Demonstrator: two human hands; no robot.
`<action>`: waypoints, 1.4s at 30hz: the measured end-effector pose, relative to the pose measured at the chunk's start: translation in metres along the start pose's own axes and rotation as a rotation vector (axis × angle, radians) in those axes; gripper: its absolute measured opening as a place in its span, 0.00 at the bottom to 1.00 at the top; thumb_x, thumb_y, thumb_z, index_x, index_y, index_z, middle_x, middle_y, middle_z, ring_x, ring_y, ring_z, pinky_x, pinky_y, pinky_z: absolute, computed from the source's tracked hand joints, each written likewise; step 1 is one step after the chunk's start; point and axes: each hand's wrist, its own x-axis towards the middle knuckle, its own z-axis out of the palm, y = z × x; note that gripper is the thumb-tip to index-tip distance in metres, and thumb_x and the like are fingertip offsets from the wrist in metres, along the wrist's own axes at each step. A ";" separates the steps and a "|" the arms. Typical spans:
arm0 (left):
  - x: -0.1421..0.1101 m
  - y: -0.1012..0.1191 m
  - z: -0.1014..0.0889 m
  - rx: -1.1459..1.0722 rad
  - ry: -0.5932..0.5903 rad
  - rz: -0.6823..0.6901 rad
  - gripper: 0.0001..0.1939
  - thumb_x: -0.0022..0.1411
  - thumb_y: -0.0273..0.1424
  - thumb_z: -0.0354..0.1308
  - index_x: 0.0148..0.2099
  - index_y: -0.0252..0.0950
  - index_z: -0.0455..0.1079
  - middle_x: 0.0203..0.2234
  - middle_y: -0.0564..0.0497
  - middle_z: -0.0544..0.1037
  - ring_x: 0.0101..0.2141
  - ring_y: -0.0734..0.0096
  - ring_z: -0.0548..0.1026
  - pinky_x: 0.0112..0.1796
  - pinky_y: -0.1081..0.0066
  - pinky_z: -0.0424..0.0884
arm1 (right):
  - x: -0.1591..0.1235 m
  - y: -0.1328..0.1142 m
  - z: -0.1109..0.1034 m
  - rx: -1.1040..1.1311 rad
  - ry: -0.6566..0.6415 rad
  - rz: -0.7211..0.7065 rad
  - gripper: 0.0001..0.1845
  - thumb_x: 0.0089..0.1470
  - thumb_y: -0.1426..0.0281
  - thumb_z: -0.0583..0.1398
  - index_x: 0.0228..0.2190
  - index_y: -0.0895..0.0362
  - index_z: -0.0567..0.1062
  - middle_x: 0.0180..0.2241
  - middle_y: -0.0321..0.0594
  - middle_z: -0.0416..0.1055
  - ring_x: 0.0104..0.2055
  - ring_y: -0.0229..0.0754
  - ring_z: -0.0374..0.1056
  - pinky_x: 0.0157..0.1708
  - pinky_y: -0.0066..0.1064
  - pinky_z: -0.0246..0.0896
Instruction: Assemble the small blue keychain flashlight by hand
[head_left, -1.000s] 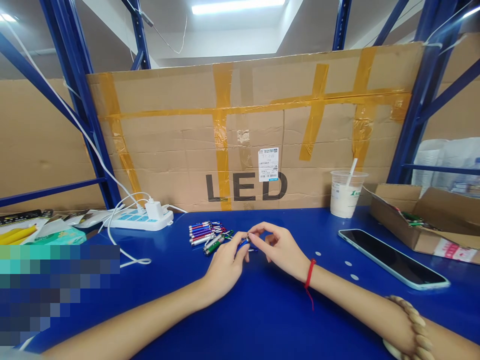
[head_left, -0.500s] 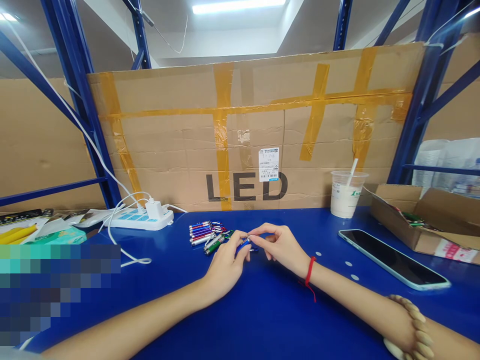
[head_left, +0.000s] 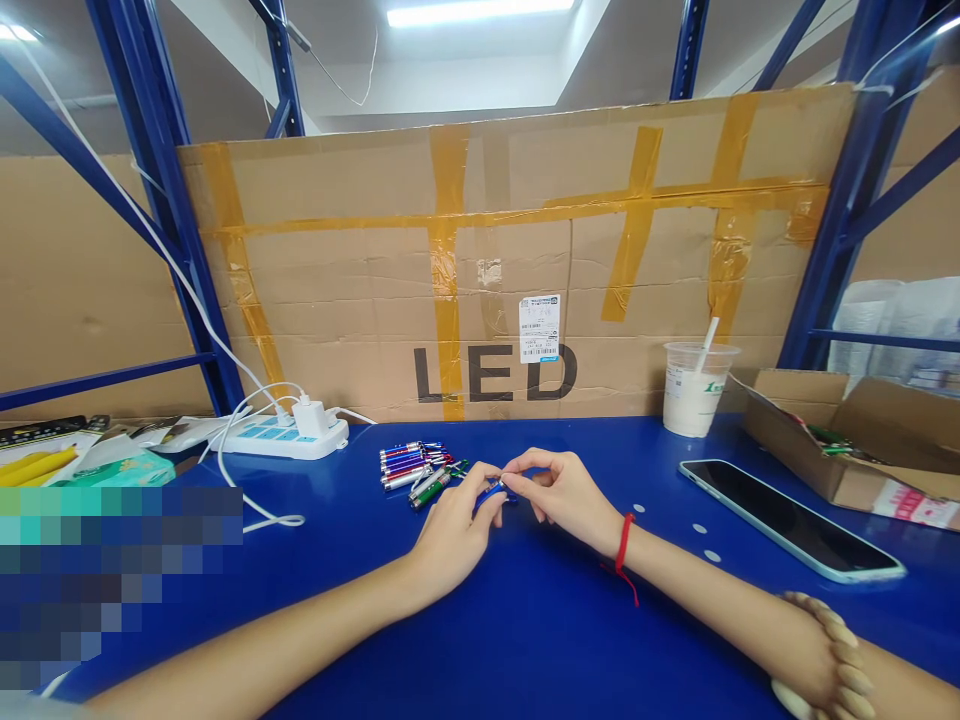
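Observation:
My left hand [head_left: 454, 525] and my right hand [head_left: 561, 492] meet at the middle of the blue table [head_left: 525, 620]. Together they pinch a small blue keychain flashlight [head_left: 491, 489], the left fingers curled round its body, the right thumb and forefinger closed on its end. Just left of my hands lies a pile of several small flashlights [head_left: 416, 467] in blue, red, silver and green. A red string is tied round my right wrist [head_left: 622, 545].
A white power strip [head_left: 281, 437] with cables sits at back left. A plastic cup with a straw [head_left: 697, 388], a phone [head_left: 787, 518] and an open cardboard box [head_left: 847, 440] stand on the right. A taped "LED" carton [head_left: 495, 260] forms the back wall. A beaded wrist [head_left: 832, 650] shows at lower right.
Both hands stay on the small blue flashlight; the fingers shift slightly and the view drifts a little. Nothing else has moved.

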 end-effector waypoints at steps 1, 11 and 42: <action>0.000 0.000 0.000 0.002 -0.003 0.000 0.07 0.63 0.30 0.43 0.41 0.40 0.61 0.22 0.57 0.71 0.28 0.70 0.71 0.36 0.71 0.64 | 0.000 0.000 0.000 -0.005 -0.001 0.003 0.16 0.46 0.58 0.61 0.26 0.60 0.75 0.31 0.41 0.71 0.13 0.26 0.57 0.12 0.23 0.51; 0.001 0.000 0.000 -0.001 -0.002 0.000 0.09 0.63 0.31 0.44 0.43 0.40 0.62 0.23 0.57 0.72 0.29 0.69 0.71 0.37 0.71 0.64 | 0.000 -0.001 0.001 0.010 -0.015 0.003 0.16 0.46 0.57 0.60 0.25 0.60 0.72 0.32 0.40 0.71 0.13 0.26 0.57 0.12 0.23 0.50; 0.001 0.001 -0.002 0.097 -0.019 0.017 0.09 0.63 0.29 0.44 0.40 0.40 0.66 0.23 0.56 0.73 0.28 0.70 0.72 0.33 0.73 0.64 | 0.003 -0.003 -0.007 -0.052 -0.065 0.143 0.16 0.40 0.58 0.64 0.24 0.60 0.77 0.12 0.31 0.62 0.13 0.29 0.53 0.13 0.23 0.46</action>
